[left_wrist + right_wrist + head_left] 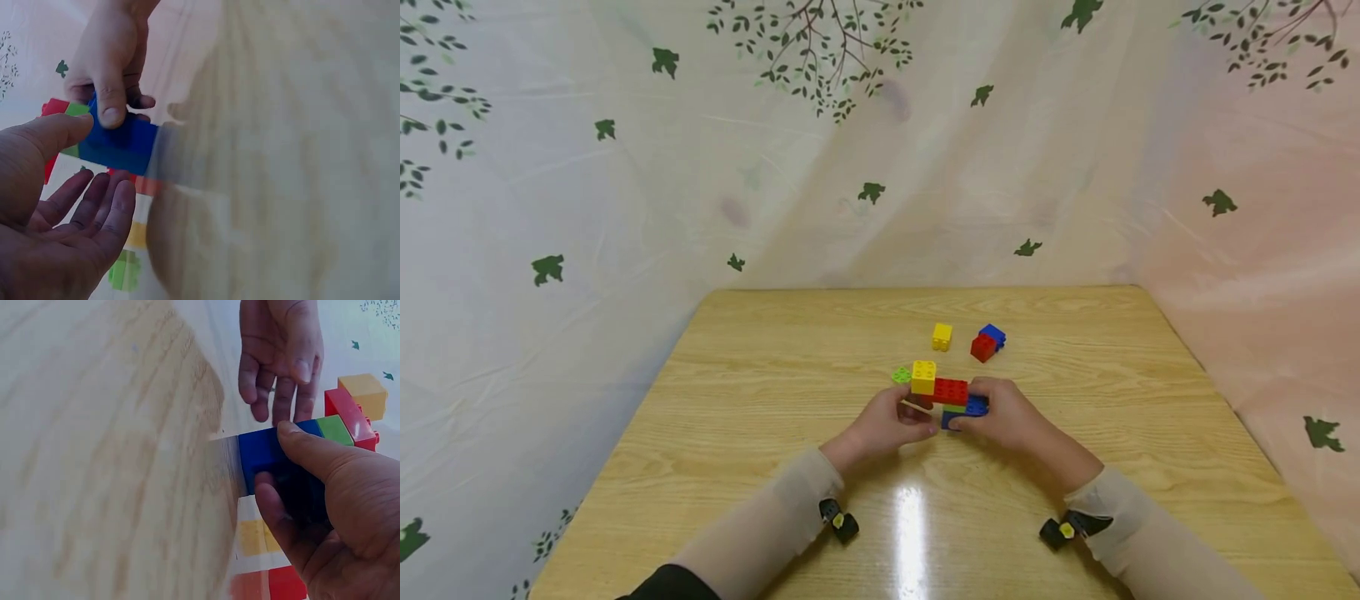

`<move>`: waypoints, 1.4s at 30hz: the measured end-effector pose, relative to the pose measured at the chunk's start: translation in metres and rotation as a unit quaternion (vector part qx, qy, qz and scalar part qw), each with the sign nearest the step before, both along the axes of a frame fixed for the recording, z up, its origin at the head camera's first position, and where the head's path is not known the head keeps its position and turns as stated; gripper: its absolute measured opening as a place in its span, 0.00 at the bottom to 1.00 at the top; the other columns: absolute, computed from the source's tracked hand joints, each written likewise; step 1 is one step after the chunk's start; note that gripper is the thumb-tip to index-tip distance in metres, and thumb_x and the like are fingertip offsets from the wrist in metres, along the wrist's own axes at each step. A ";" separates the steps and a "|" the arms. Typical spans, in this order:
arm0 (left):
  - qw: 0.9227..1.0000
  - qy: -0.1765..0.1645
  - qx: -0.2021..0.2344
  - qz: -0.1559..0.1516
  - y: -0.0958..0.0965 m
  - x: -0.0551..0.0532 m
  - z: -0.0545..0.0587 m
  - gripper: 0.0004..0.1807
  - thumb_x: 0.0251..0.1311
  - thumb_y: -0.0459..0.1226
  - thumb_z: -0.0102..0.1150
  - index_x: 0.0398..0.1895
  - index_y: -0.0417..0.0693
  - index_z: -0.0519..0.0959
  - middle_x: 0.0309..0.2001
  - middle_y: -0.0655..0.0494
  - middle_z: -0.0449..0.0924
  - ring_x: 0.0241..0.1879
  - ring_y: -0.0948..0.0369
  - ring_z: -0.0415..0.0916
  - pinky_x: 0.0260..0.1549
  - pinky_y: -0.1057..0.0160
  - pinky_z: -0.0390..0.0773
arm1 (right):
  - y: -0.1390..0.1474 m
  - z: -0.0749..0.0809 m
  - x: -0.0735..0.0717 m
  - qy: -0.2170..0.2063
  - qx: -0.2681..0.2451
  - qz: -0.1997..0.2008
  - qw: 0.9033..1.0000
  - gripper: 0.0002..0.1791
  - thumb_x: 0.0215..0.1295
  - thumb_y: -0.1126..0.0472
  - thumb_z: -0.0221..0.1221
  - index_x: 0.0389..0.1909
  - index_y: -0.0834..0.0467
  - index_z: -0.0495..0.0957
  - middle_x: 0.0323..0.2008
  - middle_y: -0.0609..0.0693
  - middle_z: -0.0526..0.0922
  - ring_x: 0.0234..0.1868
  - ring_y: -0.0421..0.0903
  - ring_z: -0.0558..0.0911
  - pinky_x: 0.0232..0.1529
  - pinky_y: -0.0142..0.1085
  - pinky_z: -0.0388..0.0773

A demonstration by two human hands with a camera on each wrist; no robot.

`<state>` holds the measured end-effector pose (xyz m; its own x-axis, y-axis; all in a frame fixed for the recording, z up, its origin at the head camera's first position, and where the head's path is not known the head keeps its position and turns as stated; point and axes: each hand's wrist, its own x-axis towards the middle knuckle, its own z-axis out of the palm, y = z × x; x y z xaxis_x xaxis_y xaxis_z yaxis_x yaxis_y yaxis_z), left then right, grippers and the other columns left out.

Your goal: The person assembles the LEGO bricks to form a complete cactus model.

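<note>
My right hand [1011,417] grips a stack of toy building bricks by its blue bricks [259,453], thumb on one side and fingers on the other. Above the blue, a light green brick [335,429] joins a long red brick [951,391], and a yellow brick [923,377] sits on the red one's left end. To the left of the stack, my left hand [887,423] has its fingers loosely extended and its palm facing the bricks. The left wrist view shows the left thumb [65,134] overlapping the stack, with the fingers apart from it.
Beyond the hands, a loose yellow brick [942,337], a red brick [982,347] and a blue brick [993,335] lie on the wooden table [737,433]. A light green brick [901,376] is just past the left hand. Leaf-patterned cloth [805,208] hangs around the table.
</note>
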<state>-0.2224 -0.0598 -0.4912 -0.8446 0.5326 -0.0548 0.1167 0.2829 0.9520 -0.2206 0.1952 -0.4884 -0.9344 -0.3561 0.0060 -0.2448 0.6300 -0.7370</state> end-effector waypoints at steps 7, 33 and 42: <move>1.000 0.008 -0.018 0.018 0.000 0.007 -0.006 0.28 0.64 0.37 0.74 0.65 0.43 0.74 0.57 0.50 0.81 0.54 0.55 0.84 0.54 0.58 0.83 | -0.010 -0.002 -0.003 0.012 0.000 0.011 1.000 0.21 0.60 0.47 0.76 0.50 0.51 0.86 0.39 0.43 0.82 0.39 0.46 0.78 0.44 0.39 0.78; 0.981 0.099 -0.063 0.155 -0.039 -0.002 -0.015 0.26 0.55 0.34 0.77 0.58 0.45 0.81 0.45 0.55 0.88 0.44 0.61 0.85 0.46 0.59 0.85 | -0.048 0.004 -0.015 -0.035 -0.082 0.112 0.990 0.26 0.72 0.66 0.62 0.70 0.62 0.74 0.62 0.56 0.78 0.59 0.53 0.82 0.58 0.48 0.82; 0.980 0.064 -0.069 0.178 -0.060 -0.008 -0.013 0.26 0.54 0.31 0.73 0.58 0.46 0.80 0.46 0.57 0.87 0.46 0.59 0.84 0.51 0.55 0.84 | -0.052 0.001 -0.048 0.014 -0.004 0.057 0.998 0.25 0.69 0.65 0.68 0.65 0.60 0.78 0.58 0.52 0.81 0.54 0.50 0.83 0.54 0.44 0.84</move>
